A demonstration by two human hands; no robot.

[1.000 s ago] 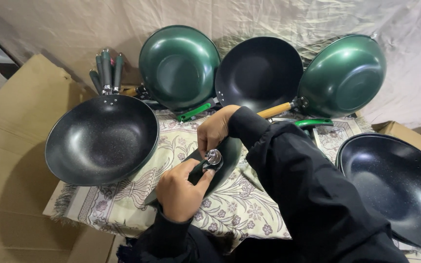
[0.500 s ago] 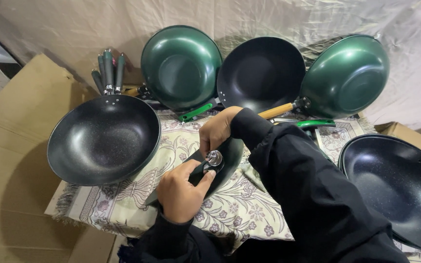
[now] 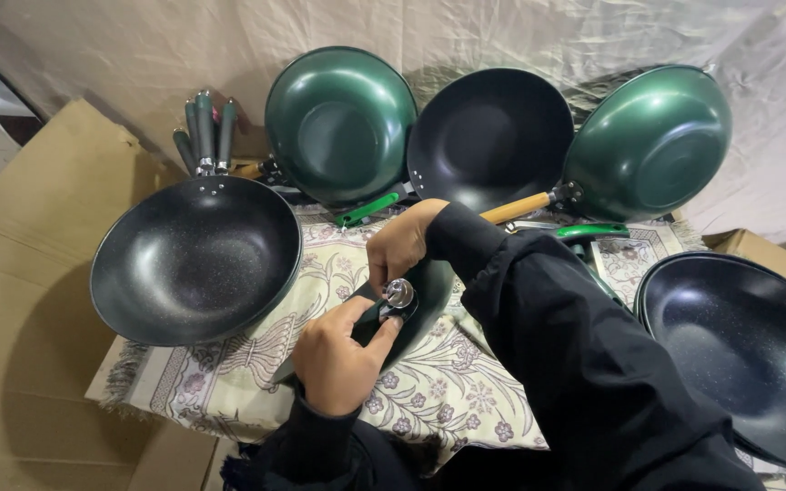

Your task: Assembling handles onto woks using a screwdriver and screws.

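- The left hand (image 3: pixel 343 359) was wrapped around a dark handle (image 3: pixel 370 318), fingers closed tight on it; the right hand (image 3: pixel 399 244) pinched a small round metal fitting (image 3: pixel 399 293) at the handle's end, thumb and fingertips together on it.
- That handle and fitting sat at the middle of the patterned cloth (image 3: pixel 229 364), over a dark pan (image 3: pixel 425 291) mostly hidden under the right sleeve.
- Risk, as I judged it: the fitting was small and shiny, so a slip of the fingertips could have dropped it into the cloth's folds or off the edge at 6 o'clock.
- Another: the sleeve crossed close to the wooden-handled green wok (image 3: pixel 652 145) at 2 o'clock; a nudge to its handle could have tipped that propped pan.
- The black speckled pan (image 3: pixel 195 259) at 9 o'clock overhung the cloth's edge and could have slid if knocked.
- Count: two green woks propped showing their undersides, the second (image 3: pixel 340 123) at 12 o'clock; one black wok (image 3: pixel 490 136) propped between them; two black speckled pans lying flat, the other (image 3: pixel 743 350) at 4 o'clock; one pan in hand.
- Loose dark handles (image 3: pixel 204 132) at 11 o'clock: about four, bunched, so I could not tell exactly.
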